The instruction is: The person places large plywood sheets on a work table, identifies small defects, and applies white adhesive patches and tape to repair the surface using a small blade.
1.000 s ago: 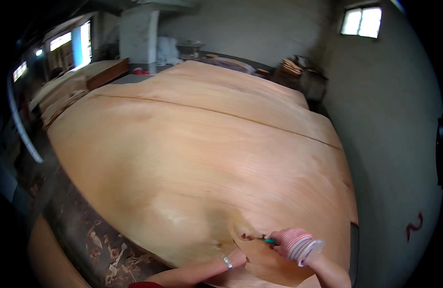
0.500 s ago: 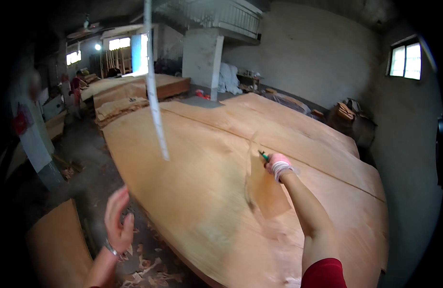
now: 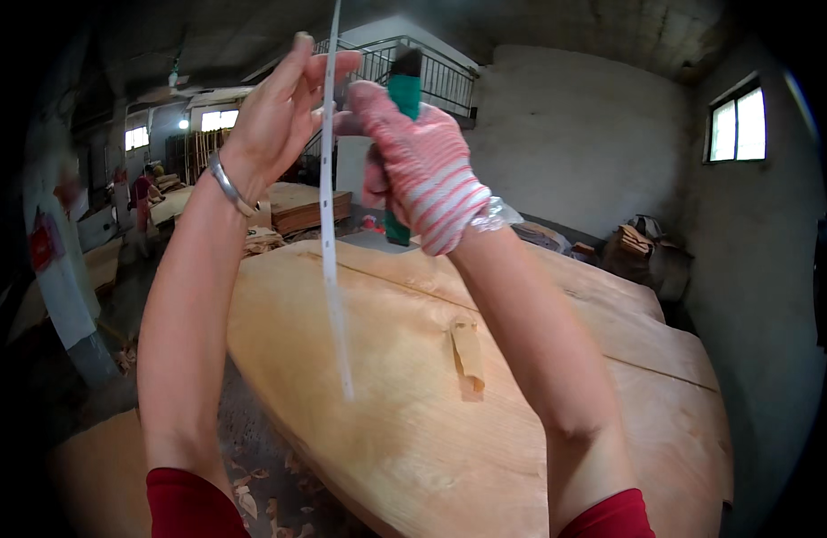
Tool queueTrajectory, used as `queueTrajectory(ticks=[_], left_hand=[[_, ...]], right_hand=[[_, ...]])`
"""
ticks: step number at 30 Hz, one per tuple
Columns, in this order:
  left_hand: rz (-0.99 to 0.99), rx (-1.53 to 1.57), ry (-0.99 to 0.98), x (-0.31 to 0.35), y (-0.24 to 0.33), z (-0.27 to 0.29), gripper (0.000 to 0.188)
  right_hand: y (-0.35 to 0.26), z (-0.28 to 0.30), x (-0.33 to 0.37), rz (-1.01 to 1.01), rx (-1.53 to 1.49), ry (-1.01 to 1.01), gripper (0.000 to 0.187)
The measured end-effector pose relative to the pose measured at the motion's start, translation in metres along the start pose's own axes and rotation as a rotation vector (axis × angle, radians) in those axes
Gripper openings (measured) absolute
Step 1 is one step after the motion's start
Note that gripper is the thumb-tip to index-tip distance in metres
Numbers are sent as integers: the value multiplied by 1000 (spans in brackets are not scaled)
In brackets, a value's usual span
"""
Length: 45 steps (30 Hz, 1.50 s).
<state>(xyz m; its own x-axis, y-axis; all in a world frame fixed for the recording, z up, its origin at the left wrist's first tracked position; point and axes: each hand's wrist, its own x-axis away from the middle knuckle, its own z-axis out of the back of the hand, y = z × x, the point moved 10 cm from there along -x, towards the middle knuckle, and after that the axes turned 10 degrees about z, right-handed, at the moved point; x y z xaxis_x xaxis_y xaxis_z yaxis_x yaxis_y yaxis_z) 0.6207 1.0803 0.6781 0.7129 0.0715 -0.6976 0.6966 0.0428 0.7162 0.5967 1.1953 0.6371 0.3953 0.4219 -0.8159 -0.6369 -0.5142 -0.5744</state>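
A long white perforated tape [image 3: 328, 220] hangs down in front of me, its lower end blurred above the wood sheet. My bare left hand [image 3: 274, 121], with a metal bangle at the wrist, is raised beside the tape. Its fingers are apart and reach across at the tape; whether they touch it is unclear. My right hand [image 3: 422, 166], in a pink-and-white striped glove, is closed round a green-handled knife [image 3: 404, 94]. The gloved fingertips are close to the tape, opposite my left hand. Below lies a large stack of thin wood veneer [image 3: 386, 439], with a loose veneer scrap [image 3: 468, 359] on top.
A dark seam [image 3: 413, 289] runs across the veneer. Scraps litter the floor [image 3: 252, 448] at left. A person [image 3: 142, 197] stands by more stacks at the far left. A pillar [image 3: 59, 278] rises at left; bundled wood [image 3: 637, 240] lies by the right wall.
Both hands have risen to the hanging tape, the right from the veneer with the knife, the left from beside the stack's edge. The veneer scrap now lies loose and curled on the sheet.
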Motion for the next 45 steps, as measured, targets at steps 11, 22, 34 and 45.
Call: queueTrajectory(ticks=[11, 22, 34, 45], left_hand=[[-304, -20, 121, 10, 21, 8, 15], [-300, 472, 265, 8, -19, -1, 16], [622, 198, -904, 281, -232, -236, 39], [1106, 258, -920, 355, -299, -316, 12]], right_hand=[[-17, -33, 2, 143, 280, -61, 22], [20, 97, 62, 18, 438, 335, 29], [15, 133, 356, -625, 338, 98, 26], [17, 166, 462, -1089, 336, 83, 55]])
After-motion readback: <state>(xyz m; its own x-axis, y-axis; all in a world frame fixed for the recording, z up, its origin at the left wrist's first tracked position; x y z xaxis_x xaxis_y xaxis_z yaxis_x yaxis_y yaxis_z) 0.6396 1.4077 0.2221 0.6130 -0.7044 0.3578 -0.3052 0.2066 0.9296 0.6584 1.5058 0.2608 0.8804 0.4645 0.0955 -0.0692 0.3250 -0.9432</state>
